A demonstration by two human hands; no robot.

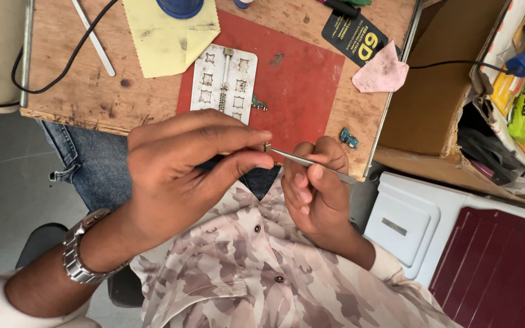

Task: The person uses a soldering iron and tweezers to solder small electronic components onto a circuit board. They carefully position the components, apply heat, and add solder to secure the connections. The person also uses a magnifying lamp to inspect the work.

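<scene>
Two hands meeting at centre frame, just below the near edge of the wooden table [92, 97]. Left hand [177, 176], centre-left, pinching fingertips together around something tiny, too small to tell, right at the tip of the tweezers [311, 163]. Right hand [317, 188], centre-right, curling fingers tight around those tweezers, slim metal shaft running across toward the frame's right. Working off the table, over the lap, above the patterned shirt [244, 273]. Lying on the red mat [305, 85] higher up: a white metal stencil plate [226, 82], well apart from both hands. Sitting near the table's right edge, a small blue-green circuit part [349, 138], close above the right knuckles. Resting at upper left, a yellow cloth [165, 39]; at upper right, a pink cloth [381, 76]. Crowding the right side, a cardboard box [432, 91].
</scene>
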